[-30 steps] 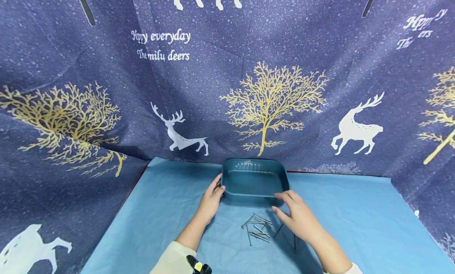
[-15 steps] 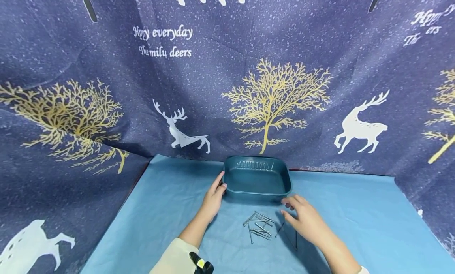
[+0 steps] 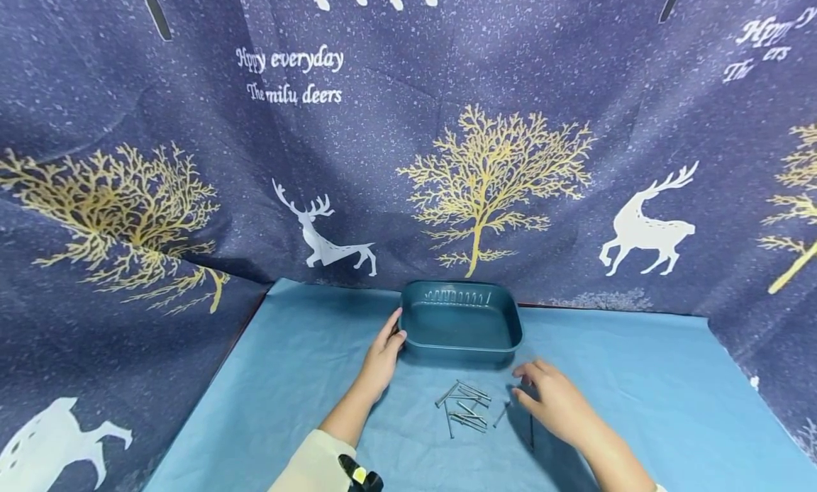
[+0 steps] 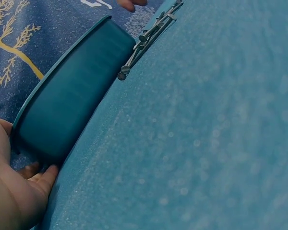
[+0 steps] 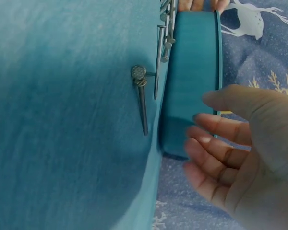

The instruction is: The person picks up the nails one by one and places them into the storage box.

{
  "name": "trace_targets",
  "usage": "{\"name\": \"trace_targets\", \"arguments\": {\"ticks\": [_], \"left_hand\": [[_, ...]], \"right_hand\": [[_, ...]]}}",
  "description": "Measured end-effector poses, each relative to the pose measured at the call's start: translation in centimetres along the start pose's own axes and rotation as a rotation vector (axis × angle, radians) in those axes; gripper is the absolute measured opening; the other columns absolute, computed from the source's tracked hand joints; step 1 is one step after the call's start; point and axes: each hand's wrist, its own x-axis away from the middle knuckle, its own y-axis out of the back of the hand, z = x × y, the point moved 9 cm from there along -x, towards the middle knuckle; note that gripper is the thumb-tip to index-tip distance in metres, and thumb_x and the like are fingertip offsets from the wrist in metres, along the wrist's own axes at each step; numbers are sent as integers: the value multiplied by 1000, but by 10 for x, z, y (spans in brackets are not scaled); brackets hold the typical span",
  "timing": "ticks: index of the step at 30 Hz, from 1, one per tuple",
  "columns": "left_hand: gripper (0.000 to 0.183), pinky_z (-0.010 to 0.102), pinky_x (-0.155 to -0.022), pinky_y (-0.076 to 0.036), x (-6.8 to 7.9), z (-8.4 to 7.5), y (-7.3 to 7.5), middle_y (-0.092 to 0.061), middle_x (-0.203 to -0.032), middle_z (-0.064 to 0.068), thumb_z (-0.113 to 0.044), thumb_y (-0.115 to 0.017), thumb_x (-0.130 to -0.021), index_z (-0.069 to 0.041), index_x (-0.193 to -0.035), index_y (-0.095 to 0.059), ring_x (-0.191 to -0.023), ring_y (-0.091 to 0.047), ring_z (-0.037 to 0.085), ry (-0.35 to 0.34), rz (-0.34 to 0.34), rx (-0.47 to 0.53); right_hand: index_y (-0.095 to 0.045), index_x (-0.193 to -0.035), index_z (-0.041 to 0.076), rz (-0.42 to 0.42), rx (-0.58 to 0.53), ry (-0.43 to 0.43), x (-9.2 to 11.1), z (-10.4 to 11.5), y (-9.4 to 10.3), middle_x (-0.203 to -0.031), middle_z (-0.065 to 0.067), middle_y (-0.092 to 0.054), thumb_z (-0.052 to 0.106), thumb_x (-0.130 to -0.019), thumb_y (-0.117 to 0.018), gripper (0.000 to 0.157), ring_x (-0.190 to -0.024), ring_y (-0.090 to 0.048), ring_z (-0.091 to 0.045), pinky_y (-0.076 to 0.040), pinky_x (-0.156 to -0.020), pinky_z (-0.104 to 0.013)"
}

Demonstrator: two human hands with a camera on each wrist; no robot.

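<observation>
A teal rectangular plastic tray (image 3: 461, 350) stands at the back of the table. My left hand (image 3: 381, 361) holds its left end; in the left wrist view that hand (image 4: 14, 187) has fingers against the end wall and up at the rim. To the right of the tray's front corner, my right hand (image 3: 552, 400) hovers with loosely bent fingers and nothing between them. Several metal nails (image 3: 469, 415) lie in a loose pile before the tray. Another nail (image 3: 502, 415) lies apart, left of the right hand, and one more (image 3: 531, 433) lies below it.
Blue cloth (image 3: 287, 378) covers the table. Behind it hangs a dark blue curtain (image 3: 396, 194) with printed deer and trees, close to the tray's back side. The left sleeve carries a black strap (image 3: 360, 474).
My right hand has moved off the tray's front right corner, to the right and toward me, uncovering more of the separate nail. The left hand has stayed at the tray.
</observation>
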Motion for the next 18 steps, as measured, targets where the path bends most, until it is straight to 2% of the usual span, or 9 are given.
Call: {"name": "trace_targets", "arguments": {"ticks": [6,12,18], "left_hand": [[53,55,-120,-36,-1,-1,0,-23,-167,16,-19,-45,-109,-23,-160,-33,-155,-25,33,-18,6,-5],[52,55,-119,-38,-1,-1,0,-25,-167,16,-19,-46,-109,-25,-160,-34,-153,-29,33,-20,5,-9],[52,54,-120,-36,-1,2,0,-24,-167,16,-19,-47,-109,-26,-159,-35,-154,-27,33,-14,19,14]], "right_hand": [[-71,-106,11,85,-13,-67,2,-8,-7,-91,2,-61,17,-87,-78,21,-82,-57,-10,-53,-71,-33],[-70,-101,12,107,-8,-93,5,-12,-10,-92,2,-62,16,-85,-80,19,-83,-59,-11,-54,-72,-36],[-67,-92,15,126,9,-119,9,-15,-13,-84,3,-55,16,-83,-81,17,-76,-51,-10,-48,-67,-32]]}}
